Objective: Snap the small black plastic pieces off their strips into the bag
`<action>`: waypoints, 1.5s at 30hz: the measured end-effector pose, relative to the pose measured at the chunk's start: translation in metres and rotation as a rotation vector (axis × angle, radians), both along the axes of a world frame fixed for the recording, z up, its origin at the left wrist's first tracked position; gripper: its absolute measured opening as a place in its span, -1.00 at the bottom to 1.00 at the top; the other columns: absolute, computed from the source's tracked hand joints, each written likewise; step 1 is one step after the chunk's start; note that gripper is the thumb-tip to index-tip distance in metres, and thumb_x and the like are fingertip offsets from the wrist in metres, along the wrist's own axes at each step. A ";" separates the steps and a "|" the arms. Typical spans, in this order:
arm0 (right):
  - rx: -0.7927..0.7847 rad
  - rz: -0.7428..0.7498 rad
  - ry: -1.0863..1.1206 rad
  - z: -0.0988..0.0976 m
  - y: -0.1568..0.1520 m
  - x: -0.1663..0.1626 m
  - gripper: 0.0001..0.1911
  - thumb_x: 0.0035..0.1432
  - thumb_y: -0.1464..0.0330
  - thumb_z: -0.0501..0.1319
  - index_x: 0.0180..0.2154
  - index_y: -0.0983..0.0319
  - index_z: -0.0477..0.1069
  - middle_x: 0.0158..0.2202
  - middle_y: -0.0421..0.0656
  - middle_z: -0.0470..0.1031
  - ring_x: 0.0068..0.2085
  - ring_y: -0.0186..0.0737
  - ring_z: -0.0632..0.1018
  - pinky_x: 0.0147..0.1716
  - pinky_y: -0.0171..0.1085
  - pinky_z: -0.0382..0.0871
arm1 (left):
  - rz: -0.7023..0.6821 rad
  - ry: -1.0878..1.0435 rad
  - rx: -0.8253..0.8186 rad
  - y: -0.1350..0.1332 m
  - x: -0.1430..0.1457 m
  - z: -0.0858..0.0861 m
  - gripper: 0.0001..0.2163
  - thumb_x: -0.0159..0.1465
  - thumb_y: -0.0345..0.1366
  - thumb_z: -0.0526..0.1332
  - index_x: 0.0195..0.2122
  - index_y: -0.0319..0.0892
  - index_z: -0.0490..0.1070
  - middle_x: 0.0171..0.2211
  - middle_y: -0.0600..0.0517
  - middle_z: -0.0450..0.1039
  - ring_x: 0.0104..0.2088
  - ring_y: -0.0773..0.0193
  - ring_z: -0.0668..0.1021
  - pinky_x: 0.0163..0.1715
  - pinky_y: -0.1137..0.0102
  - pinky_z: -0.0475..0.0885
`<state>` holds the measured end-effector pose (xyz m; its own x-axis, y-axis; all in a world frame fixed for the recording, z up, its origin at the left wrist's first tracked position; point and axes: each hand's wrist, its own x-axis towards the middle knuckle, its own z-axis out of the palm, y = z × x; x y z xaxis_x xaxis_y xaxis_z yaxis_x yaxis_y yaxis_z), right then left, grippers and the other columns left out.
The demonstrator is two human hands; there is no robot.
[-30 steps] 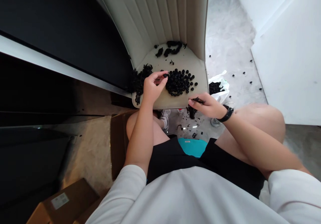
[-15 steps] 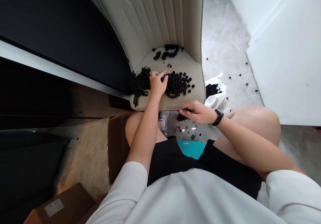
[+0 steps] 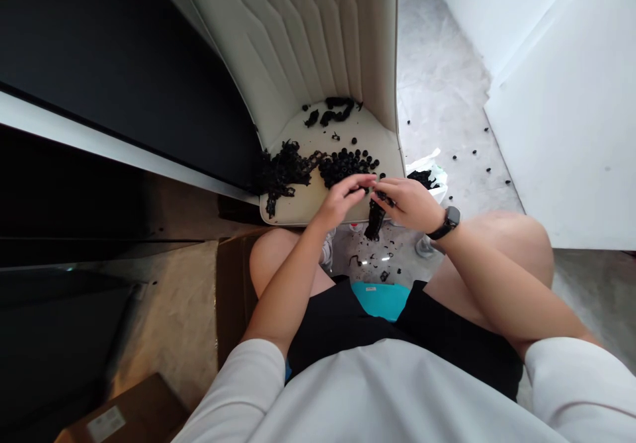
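Note:
My right hand is closed on a black perforated rubber-like sheet, which hangs below its fingers past the seat's front edge. My left hand meets it at the fingertips, its fingers stretched out and its thumb apart; dark bits show near the thumb, but whether they are touched is unclear. Behind both hands, a pile of small black rings lies on the cream chair seat. To the left is a tangled heap of torn black scraps.
Twisted black pieces rest near the chair's backrest. A white plastic bag with black pieces stands right of the seat. Loose rings and scraps dot the floor. A cardboard box sits at lower left; a white panel is at right.
My left hand has left the pile and come right and nearer to meet my right hand. My right hand has risen slightly, with the black sheet now hanging in view below it.

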<state>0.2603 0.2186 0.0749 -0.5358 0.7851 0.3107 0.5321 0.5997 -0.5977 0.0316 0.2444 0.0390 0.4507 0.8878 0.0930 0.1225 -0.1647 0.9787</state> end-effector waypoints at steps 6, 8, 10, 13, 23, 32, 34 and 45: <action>-0.336 -0.197 0.320 0.000 0.005 0.002 -0.39 0.56 -0.10 0.09 -0.45 0.16 0.33 -0.56 -0.18 0.41 -0.48 -0.21 0.41 -0.40 -0.18 0.22 | -0.267 0.050 -0.149 -0.027 0.017 0.004 -0.57 0.37 0.09 0.43 -0.06 -0.23 0.66 -0.06 -0.16 0.72 -0.03 0.07 0.69 0.12 0.22 0.54; -0.408 -0.258 0.454 -0.002 0.009 0.003 -0.33 0.50 -0.20 0.13 -0.46 0.17 0.38 -0.56 -0.17 0.43 -0.48 -0.22 0.44 -0.41 -0.17 0.27 | -0.203 0.029 -0.176 -0.028 0.018 0.007 -0.54 0.39 0.15 0.39 -0.16 -0.24 0.63 -0.24 -0.10 0.68 -0.19 0.18 0.66 -0.04 0.30 0.54; -0.485 -0.283 0.583 -0.004 0.012 0.006 -0.33 0.44 -0.24 0.19 -0.43 0.17 0.45 -0.55 -0.16 0.45 -0.48 -0.22 0.44 -0.41 -0.17 0.31 | -0.140 -0.009 -0.190 -0.027 0.017 0.009 -0.51 0.38 0.19 0.39 -0.18 -0.23 0.60 -0.36 -0.02 0.60 -0.30 0.27 0.59 -0.17 0.36 0.50; -0.625 -0.221 0.700 -0.007 0.015 0.009 -0.45 0.36 -0.18 0.33 -0.30 0.18 0.55 -0.46 -0.14 0.52 -0.44 -0.19 0.48 -0.40 -0.16 0.39 | -0.065 -0.081 -0.195 -0.025 0.014 0.008 -0.47 0.37 0.26 0.36 -0.16 -0.20 0.59 -0.44 0.06 0.48 -0.44 0.36 0.46 -0.35 0.41 0.41; -0.578 -0.002 0.657 -0.002 0.010 0.007 -0.41 0.47 -0.18 0.17 0.23 0.07 0.50 0.17 -0.07 0.60 0.11 -0.04 0.59 0.14 -0.09 0.50 | -0.037 -0.087 -0.094 -0.027 0.011 0.016 -0.49 0.37 0.23 0.37 -0.15 -0.20 0.61 -0.33 -0.01 0.57 -0.24 0.23 0.59 -0.10 0.34 0.51; -0.567 0.096 0.457 -0.004 0.008 -0.001 -0.34 0.52 -0.20 0.11 -0.38 0.19 0.41 -0.49 -0.22 0.45 -0.44 -0.27 0.44 -0.39 -0.24 0.31 | -0.043 0.023 -0.056 -0.029 0.006 0.025 -0.55 0.44 0.19 0.28 -0.25 -0.15 0.53 -0.43 0.07 0.45 -0.38 0.30 0.46 -0.29 0.37 0.39; -0.536 0.087 0.468 -0.001 0.007 -0.001 -0.32 0.50 -0.22 0.11 -0.42 0.18 0.38 -0.53 -0.23 0.43 -0.47 -0.29 0.40 -0.41 -0.25 0.27 | -0.040 -0.012 -0.088 -0.030 0.005 0.024 -0.55 0.45 0.17 0.26 -0.31 -0.14 0.47 -0.47 0.10 0.40 -0.45 0.33 0.40 -0.36 0.37 0.33; -0.801 0.122 0.923 0.010 -0.014 -0.022 -0.36 0.37 -0.26 0.27 -0.40 0.11 0.24 -0.57 -0.33 0.19 -0.55 -0.30 0.28 -0.45 -0.20 0.31 | 0.003 -0.247 -0.221 -0.038 0.010 0.004 -0.46 0.37 0.33 0.24 -0.37 -0.08 0.34 -0.54 0.12 0.29 -0.50 0.32 0.42 -0.34 0.30 0.49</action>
<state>0.2386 0.2042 0.0850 -0.4538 0.8887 0.0659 -0.3202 -0.0936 -0.9427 0.0415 0.2065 0.0428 0.4362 0.8998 0.0041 -0.1224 0.0547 0.9910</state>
